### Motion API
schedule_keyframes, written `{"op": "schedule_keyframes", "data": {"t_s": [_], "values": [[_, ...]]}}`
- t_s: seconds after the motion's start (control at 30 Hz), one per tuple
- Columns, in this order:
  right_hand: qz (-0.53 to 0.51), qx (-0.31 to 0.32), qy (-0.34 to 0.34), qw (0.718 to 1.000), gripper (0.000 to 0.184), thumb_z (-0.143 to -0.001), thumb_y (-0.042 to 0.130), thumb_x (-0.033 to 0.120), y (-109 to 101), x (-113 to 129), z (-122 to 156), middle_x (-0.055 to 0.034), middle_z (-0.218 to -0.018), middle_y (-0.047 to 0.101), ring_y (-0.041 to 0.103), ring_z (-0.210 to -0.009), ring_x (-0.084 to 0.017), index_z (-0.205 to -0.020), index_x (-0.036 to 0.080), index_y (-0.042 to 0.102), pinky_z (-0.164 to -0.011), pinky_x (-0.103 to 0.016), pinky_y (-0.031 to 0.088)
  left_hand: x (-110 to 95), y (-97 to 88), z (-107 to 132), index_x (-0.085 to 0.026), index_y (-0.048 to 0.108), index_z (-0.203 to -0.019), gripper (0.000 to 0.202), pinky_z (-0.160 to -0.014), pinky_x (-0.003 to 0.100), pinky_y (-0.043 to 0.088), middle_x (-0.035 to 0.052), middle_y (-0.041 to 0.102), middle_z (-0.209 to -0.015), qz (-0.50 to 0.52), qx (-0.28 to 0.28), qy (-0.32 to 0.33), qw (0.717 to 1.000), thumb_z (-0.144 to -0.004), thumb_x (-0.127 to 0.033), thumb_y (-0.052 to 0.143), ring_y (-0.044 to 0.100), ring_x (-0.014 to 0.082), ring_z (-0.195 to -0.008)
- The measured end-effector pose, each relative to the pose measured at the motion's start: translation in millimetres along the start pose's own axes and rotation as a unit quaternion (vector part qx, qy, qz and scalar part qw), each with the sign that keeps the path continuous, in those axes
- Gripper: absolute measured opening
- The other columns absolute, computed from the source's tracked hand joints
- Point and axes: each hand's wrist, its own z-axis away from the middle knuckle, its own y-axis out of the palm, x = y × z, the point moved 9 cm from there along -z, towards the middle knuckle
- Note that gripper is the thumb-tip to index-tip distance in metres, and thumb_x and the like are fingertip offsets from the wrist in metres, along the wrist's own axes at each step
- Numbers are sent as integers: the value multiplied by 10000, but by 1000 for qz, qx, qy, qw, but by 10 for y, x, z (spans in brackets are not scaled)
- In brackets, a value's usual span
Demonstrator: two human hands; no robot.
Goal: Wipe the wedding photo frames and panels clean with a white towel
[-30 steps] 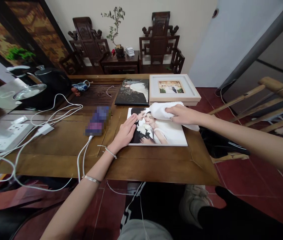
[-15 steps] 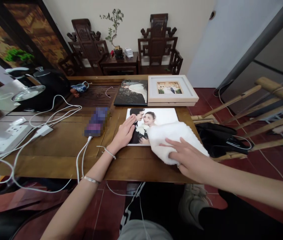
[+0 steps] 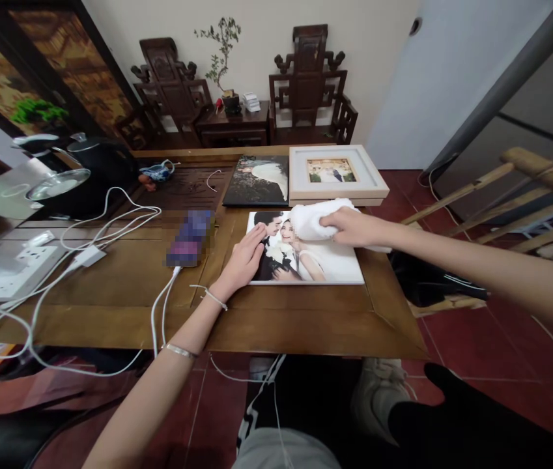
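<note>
A wedding photo print point(image 3: 327, 264) lies flat on the wooden table point(image 3: 276, 322). My left hand point(image 3: 243, 260) lies flat with fingers stretched on the print's left edge, pressing it down. My right hand point(image 3: 349, 226) grips a white cloth point(image 3: 312, 220) bunched on the print's far edge, close to the white framed photo point(image 3: 337, 174).
A dark photo panel point(image 3: 258, 181) lies beside the white frame. A phone point(image 3: 191, 238) on a white cable, a power strip point(image 3: 12, 267), tangled cords and a black kettle point(image 3: 103, 163) fill the table's left. Bamboo poles point(image 3: 525, 195) and a black bag point(image 3: 423, 280) stand right.
My right hand carried the cloth from the print's far edge down to its near right corner, then back up to the far edge. My left hand stayed put.
</note>
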Motion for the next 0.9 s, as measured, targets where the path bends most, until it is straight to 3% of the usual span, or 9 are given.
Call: {"op": "schedule_keyframes", "data": {"t_s": [0.17, 0.27, 0.37, 0.47, 0.57, 0.67, 0.77, 0.83, 0.9], "values": [[13, -17, 14, 1000, 205, -617, 467, 68, -93, -212, -111, -9, -646, 462, 466, -678, -194, -699, 231, 374, -607, -294, 272, 4, 4, -2, -158, 485, -1450, 503, -1235, 461, 234, 104, 417, -1561, 0, 4, 2, 1000, -1013, -347, 323, 324, 209, -1483], [35, -28, 17, 999, 199, -631, 459, 55, -18, -181, -45, -29, -679, 509, 510, -726, -214, -733, 222, 429, -636, -296, 316, 11, 1, 2, -194, 484, -1453, 491, -1232, 470, 239, 85, 411, -1567, 2, 1, 3, 1000, -1016, -353, 327, 326, 207, -1483], [66, -30, 22, 997, 245, -648, 448, 23, 130, -2, 162, -69, -760, 586, 562, -783, -236, -801, 196, 529, -696, -311, 380, 15, 3, 3, -198, 484, -1452, 489, -1233, 466, 239, 85, 414, -1566, 2, 0, 7, 1000, -1018, -354, 322, 327, 205, -1482], [73, -19, 19, 997, 324, -667, 444, 2, 314, 286, 489, -167, -1051, 647, 613, -974, -292, -889, 166, 613, -842, -387, 443, 15, 4, -2, -190, 490, -1447, 490, -1233, 462, 239, 92, 411, -1567, 4, -4, 12, 1000, -1018, -359, 323, 331, 209, -1480], [48, -4, 15, 999, 377, -683, 450, -6, 469, 582, 829, -214, -1305, 581, 517, -1264, -351, -948, 163, 658, -1032, -500, 389, 20, 5, -8, -215, 492, -1445, 482, -1231, 473, 243, 78, 410, -1569, 8, -8, 13, 1000, -1018, -358, 325, 336, 213, -1478], [11, 16, 20, 1000, 400, -675, 473, -3, 553, 812, 1063, -198, -1363, 565, 476, -1333, -343, -966, 177, 681, -1088, -505, 360, 30, 21, -11, -216, 485, -1452, 484, -1226, 487, 247, 79, 407, -1571, 6, -3, 6, 1000, -1018, -358, 323, 332, 221, -1480], [-2, 30, 28, 999, 390, -664, 488, 5, 532, 932, 1125, -164, -1332, 596, 540, -1263, -326, -938, 199, 686, -1018, -448, 424, 29, 29, -9, -214, 476, -1459, 486, -1225, 490, 246, 81, 412, -1568, 2, 1, 3, 1000, -1017, -348, 321, 329, 219, -1481], [6, 41, 35, 999, 353, -679, 482, 20, 489, 907, 1065, -150, -1204, 649, 624, -1099, -302, -909, 202, 677, -871, -388, 472, 25, 27, -7, -216, 473, -1460, 485, -1226, 491, 243, 80, 411, -1569, 2, 1, 3, 1000, -1016, -341, 321, 327, 216, -1482], [21, 41, 41, 998, 319, -697, 463, 32, 421, 785, 931, -125, -1010, 669, 642, -902, -258, -892, 195, 656, -732, -334, 448, 23, 24, -7, -211, 474, -1459, 486, -1227, 489, 242, 82, 409, -1569, 2, -1, 4, 1000, -1015, -342, 324, 327, 215, -1482]]}}
